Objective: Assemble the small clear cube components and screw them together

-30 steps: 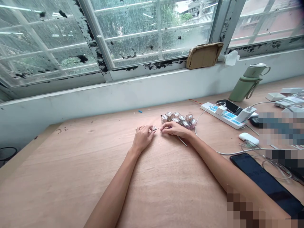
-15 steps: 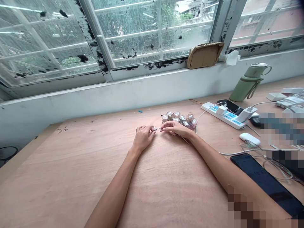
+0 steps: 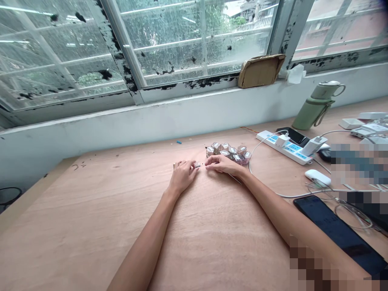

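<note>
My left hand (image 3: 182,174) rests on the tabletop, its fingers curled round a small clear-and-white block (image 3: 197,165) that sticks out past the fingertips. Just to the right, my right hand (image 3: 222,165) has thumb and forefinger brought together in a pinch; whatever is between them is too small to make out. A tiny dark speck (image 3: 203,163) shows in the narrow gap between both hands. Under the right palm, a thin light rod (image 3: 235,178) pokes out toward the wrist. Several small faceted clear jars with pale labels (image 3: 224,146) stand in a cluster behind the right hand.
A white power strip (image 3: 285,147) with plugged-in chargers lies to the right, near a green bottle (image 3: 312,107). Closer in are a white case (image 3: 317,177), cables and a dark phone (image 3: 336,230). A blue scrap (image 3: 179,142) lies by the wall under the window.
My right fingertips have shifted very slightly, and the tiny speck now shows beside them. My left hand and the block stay in place.
</note>
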{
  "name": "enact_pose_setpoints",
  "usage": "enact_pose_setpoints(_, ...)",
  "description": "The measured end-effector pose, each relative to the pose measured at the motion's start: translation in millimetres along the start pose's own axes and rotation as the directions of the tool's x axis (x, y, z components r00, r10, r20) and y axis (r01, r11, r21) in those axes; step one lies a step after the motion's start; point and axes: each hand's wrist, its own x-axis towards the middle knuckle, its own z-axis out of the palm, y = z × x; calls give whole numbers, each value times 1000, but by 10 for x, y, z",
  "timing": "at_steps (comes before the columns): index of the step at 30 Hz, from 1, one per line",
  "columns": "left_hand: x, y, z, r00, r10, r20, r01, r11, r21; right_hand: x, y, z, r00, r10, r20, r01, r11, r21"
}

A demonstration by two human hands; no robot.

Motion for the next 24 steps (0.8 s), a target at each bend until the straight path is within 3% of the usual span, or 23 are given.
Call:
enact_pose_setpoints(11,-3,-6,17,997,71,5,-71,997,15,16,25,-2,1000,-19,11,18,1000,19)
enact_pose_setpoints(24,-1,36,59,975,220,-15,-216,968,127,14,20,29,998,0,-60,-2,1000,-31)
